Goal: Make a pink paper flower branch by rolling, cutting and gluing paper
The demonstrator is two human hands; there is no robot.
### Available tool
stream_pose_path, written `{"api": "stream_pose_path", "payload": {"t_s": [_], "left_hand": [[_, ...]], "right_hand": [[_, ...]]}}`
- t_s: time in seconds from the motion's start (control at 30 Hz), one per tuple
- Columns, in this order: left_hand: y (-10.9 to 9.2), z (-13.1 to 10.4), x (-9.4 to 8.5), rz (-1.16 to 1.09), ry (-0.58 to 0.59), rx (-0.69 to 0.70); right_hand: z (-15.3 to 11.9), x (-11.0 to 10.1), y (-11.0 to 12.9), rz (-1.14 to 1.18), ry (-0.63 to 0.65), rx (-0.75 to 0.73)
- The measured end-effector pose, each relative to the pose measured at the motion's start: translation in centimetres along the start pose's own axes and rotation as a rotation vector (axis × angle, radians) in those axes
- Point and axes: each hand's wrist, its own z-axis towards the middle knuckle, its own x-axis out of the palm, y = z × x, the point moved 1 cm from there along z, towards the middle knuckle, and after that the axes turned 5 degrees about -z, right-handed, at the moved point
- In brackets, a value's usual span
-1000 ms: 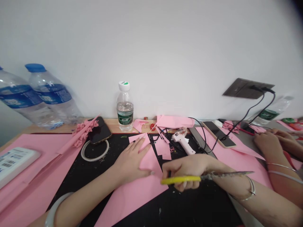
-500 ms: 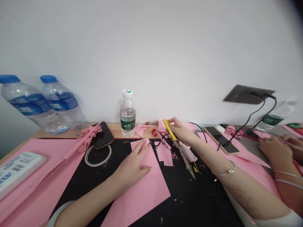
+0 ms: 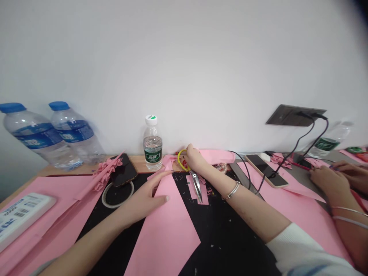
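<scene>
My left hand (image 3: 148, 195) lies on a pink paper sheet (image 3: 168, 234), its fingers stretched out over the upper part and the thumb apart. My right hand (image 3: 195, 159) is closed at the handles of a pair of yellow-handled scissors (image 3: 197, 186). One yellow loop shows left of the hand; the rest of the handles is hidden behind it. The blades look closed and point towards me, over a small cut piece of pink paper (image 3: 204, 193). More pink paper (image 3: 218, 156) lies behind my right hand.
A small water bottle (image 3: 153, 149) stands by the wall. At left are large bottles (image 3: 76, 132), a phone (image 3: 125, 172), a tape roll (image 3: 110, 205) and a white box (image 3: 24, 218). A phone (image 3: 266, 170), cables (image 3: 301, 142) and another person's hands (image 3: 330, 180) are at right.
My right hand has moved left with the scissors, whose blades now point more directly towards me. My left hand has shifted slightly left on the paper. The view has tilted a little.
</scene>
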Motion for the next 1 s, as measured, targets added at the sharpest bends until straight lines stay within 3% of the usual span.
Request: {"api": "stream_pose_path", "payload": {"t_s": [0.13, 0.3, 0.4, 0.43, 0.5, 0.53, 0.6, 0.67, 0.73, 0.83, 1.0], "left_hand": [[-2.0, -1.6, -1.2, -0.119, 0.003, -0.119], [-2.4, -3.3, -1.6, -0.198, -0.21, -0.035], [-2.0, -4.0, -0.9, -0.172, -0.391, 0.049], [-1.8, -4.2, -0.5, -0.152, -0.445, 0.079], [-1.5, -4.4, 0.4, -0.123, -0.509, 0.125], [-1.4, -4.5, 0.9, -0.119, -0.518, 0.137], [-1.2, -4.5, 2.0, -0.141, -0.495, 0.135], [-1.2, -4.4, 2.9, -0.227, -0.452, 0.141], [-1.4, -4.2, 3.4, -0.389, -0.397, 0.138], [-1.8, -3.7, 2.9, -0.593, -0.334, 0.063], [-1.3, -2.1, 0.4, -0.613, -0.128, -0.208]], "right_hand": [[-1.0, -0.6, 0.7, 0.033, 0.034, 0.036], [-6.6, -4.3, 0.7, 0.183, 0.075, 0.055], [-11.4, -5.6, -0.2, 0.335, 0.277, 0.072], [-12.9, -5.5, -0.5, 0.426, 0.395, 0.075], [-15.2, -4.9, -0.7, 0.928, 0.694, 0.125], [-16.0, -4.5, -0.7, 1.124, 0.691, 0.148], [-16.6, -3.6, -0.5, 1.379, 0.512, 0.242], [-16.5, -3.0, -0.2, 1.478, 0.328, 0.285], [-15.9, -2.8, -0.1, 1.489, 0.247, 0.227], [-15.0, -3.0, -0.7, 1.342, 0.165, 0.111], [-13.5, -4.1, -2.3, 0.852, 0.089, 0.042]]}}
